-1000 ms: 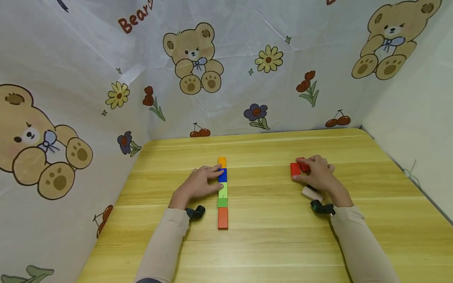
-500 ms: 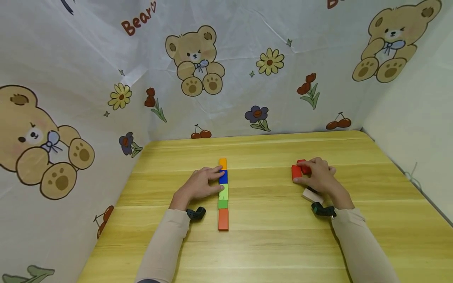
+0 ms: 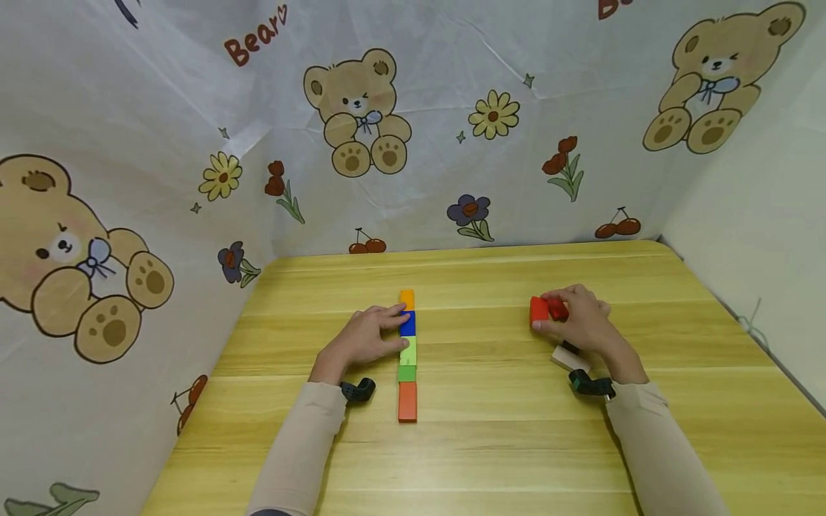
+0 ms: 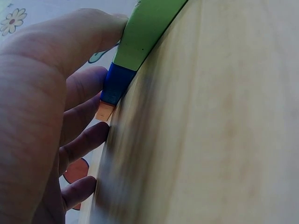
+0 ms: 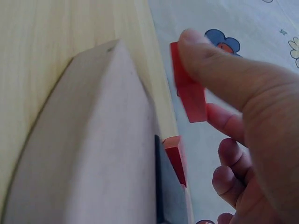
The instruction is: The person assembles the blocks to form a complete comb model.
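In the head view my left hand [image 3: 364, 335] lies beside a straight row of toy blocks. Its thumb touches the light green block [image 3: 409, 352], and fingertips rest at the blue block [image 3: 408, 326]. Beyond the blue one comes an orange block [image 3: 407, 297]; nearer are a green block [image 3: 407, 373] and an orange-red block [image 3: 407, 403]. Over on the right, my right hand [image 3: 581, 321] pinches a red block [image 5: 191, 100] between thumb and index finger, apart from the wood in the right wrist view. A second red block [image 5: 175, 156] lies just behind it, partly covered by the hand.
Below the right hand lie a plain wooden block [image 3: 569, 357] and a dark block [image 5: 172, 184], partly hidden. All rest on a wood-grain table [image 3: 477, 430]. A bear-print cloth [image 3: 426, 201] hangs along its back and left sides; a pale wall [image 3: 761, 236] stands at right.
The pinched red block has come up slightly and a little left, away from the second red block. My left hand stays at the row. The head view has tilted slightly.
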Action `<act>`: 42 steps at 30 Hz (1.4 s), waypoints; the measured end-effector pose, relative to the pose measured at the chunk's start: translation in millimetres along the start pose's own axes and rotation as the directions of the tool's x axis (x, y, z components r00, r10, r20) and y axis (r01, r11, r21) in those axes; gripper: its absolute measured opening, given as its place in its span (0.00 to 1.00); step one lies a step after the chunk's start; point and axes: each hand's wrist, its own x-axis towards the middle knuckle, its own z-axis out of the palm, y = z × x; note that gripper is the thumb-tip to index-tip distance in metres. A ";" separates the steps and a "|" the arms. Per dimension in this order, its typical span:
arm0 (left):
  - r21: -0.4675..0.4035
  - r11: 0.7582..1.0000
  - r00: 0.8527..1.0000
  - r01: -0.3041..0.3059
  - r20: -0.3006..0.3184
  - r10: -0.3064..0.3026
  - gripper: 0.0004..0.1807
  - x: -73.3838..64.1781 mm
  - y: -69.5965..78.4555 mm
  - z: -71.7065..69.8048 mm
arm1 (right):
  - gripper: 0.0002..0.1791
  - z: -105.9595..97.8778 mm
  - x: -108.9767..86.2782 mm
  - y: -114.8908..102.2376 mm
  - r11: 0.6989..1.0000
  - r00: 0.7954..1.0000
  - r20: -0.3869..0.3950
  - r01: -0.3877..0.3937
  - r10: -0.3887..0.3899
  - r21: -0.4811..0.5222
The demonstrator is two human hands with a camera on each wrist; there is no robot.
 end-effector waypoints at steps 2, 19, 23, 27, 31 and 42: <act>0.000 1.000 1.000 -0.002 -0.002 0.002 0.35 -0.2 -0.1 -0.2 | 0.39 -0.5 0.7 -2.4 1.000 1.000 -0.029 -0.001 0.001 0.013; 0.007 1.000 1.000 -0.008 -0.012 0.008 0.35 -1.8 -0.3 -1.5 | 0.37 -5.5 1.8 -20.4 0.996 0.992 -0.122 0.042 -0.032 0.083; 0.007 1.000 1.000 -0.004 -0.013 0.004 0.35 -1.6 -0.6 -1.6 | 0.34 -8.1 1.5 -27.8 0.992 0.988 -0.139 0.083 -0.070 0.091; 0.003 1.000 1.000 -0.011 -0.015 0.011 0.35 -0.4 -0.6 -2.1 | 0.33 -12.6 0.7 -35.5 0.987 0.983 -0.156 0.116 -0.099 0.108; 0.005 1.000 1.000 -0.018 -0.017 0.018 0.35 0.3 -1.6 -1.7 | 0.33 -16.3 -0.4 -43.0 0.982 0.982 -0.154 0.133 -0.113 0.131; 0.008 1.000 1.000 -0.019 -0.008 0.019 0.35 -0.3 -0.9 -0.5 | 0.32 -20.1 -5.7 -56.2 0.975 0.979 -0.142 0.166 -0.146 0.145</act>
